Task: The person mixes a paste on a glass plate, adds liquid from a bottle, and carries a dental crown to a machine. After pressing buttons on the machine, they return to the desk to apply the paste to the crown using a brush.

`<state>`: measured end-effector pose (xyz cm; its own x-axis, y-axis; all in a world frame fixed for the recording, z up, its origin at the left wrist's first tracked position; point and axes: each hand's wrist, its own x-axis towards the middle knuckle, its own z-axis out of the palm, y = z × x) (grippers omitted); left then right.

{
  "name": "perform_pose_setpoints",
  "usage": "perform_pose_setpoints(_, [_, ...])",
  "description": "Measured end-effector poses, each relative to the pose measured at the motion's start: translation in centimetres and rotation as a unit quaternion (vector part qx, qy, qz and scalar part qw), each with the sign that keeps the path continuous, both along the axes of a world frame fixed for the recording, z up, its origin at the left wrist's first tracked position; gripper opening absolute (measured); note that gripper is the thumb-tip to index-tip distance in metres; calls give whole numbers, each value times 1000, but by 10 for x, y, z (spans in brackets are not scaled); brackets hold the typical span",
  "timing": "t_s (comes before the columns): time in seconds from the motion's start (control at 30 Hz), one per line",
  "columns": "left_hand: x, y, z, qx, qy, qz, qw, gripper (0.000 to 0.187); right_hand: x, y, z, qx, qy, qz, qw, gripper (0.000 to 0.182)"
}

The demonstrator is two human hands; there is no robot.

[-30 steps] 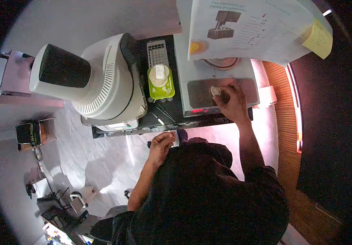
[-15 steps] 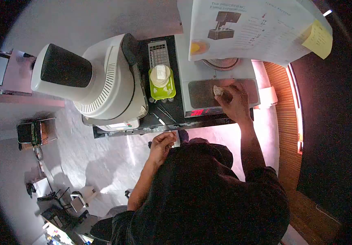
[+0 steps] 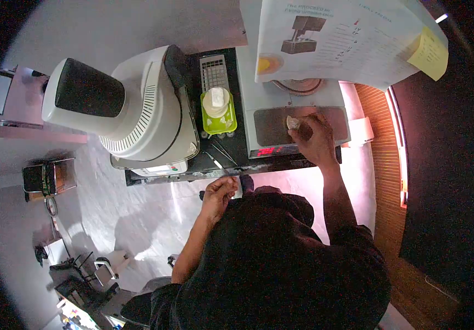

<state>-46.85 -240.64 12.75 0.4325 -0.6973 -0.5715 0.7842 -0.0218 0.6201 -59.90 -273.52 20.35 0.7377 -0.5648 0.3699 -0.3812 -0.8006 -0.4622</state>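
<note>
My right hand [image 3: 316, 142] reaches over the dark flat panel on the front of the white machine [image 3: 245, 99]. Between its thumb and fingers is a small whitish, irregular piece [image 3: 291, 122], too small to name more closely. My left hand [image 3: 218, 197] is in front of the counter's edge with its fingers curled together; whether anything is in them is hidden. Just beyond it lie a white-and-dark pointed tool [image 3: 214, 160] and thin tweezers [image 3: 227, 152]. Farther back, a green tray [image 3: 218, 130] bears a round cream-coloured pot [image 3: 216, 109] with a white block on top and several small pale pieces.
A rounded white machine [image 3: 157, 110] with a dark screen stands at left. Behind the tray is a grey gridded rack [image 3: 213, 69]. A printed sheet [image 3: 336, 44] with a yellow note [image 3: 428, 55] hangs over the right machine, whose red display [image 3: 268, 151] is lit.
My right hand and the small whitish piece have shifted very slightly to the left. My left hand and the things on the counter look the same.
</note>
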Motion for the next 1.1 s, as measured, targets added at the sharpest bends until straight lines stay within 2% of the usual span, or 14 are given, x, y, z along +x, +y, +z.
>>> perform_pose_setpoints(0.07, [-2, -2, 3, 34, 2, 5, 999, 11, 1, 0, -1, 5, -13, 1, 1000, 37])
perform_pose_setpoints(0.23, [-1, 0, -2, 2, 1, -8, 1000, 13, 1, 7, 10, 36, -43, -7, 998, 41])
perform_pose_setpoints(0.33, [0, 0, -5, -10, -2, -10, 1000, 17, 3, 13, 22, 45, -23, -10, 999, 41])
perform_pose_setpoints(0.43, [-2, 1, -10, -15, 2, -8, 1000, 19, 1, 14, 13, 66, -43, -8, 997, 39])
perform_pose_setpoints(0.63, [-2, 2, -12, -3, 3, -8, 1000, 21, 6, 27, 16, 59, -32, 35, 997, 39])
perform_pose_setpoints(0.73, [-2, 3, -8, -1, 4, -6, 1000, 22, 8, 47, 17, 118, -39, 38, 991, 38])
perform_pose_setpoints(0.77, [-2, 5, -7, -5, 7, -7, 1000, 22, 13, 54, 20, 82, -86, 73, 990, 37])
perform_pose_setpoints(0.9, [1, 12, -5, -3, 11, -2, 1000, 23, 20, 90, 23, 155, -51, 111, 980, 41])
perform_pose_setpoints(1.03, [4, 22, -8, 6, 7, 8, 1000, 22, 36, 118, 4, 217, -85, 203, 951, 43])
perform_pose_setpoints(1.1, [6, 27, -3, 6, 7, 20, 1000, 20, 47, 132, 2, 212, -74, 230, 947, 43])
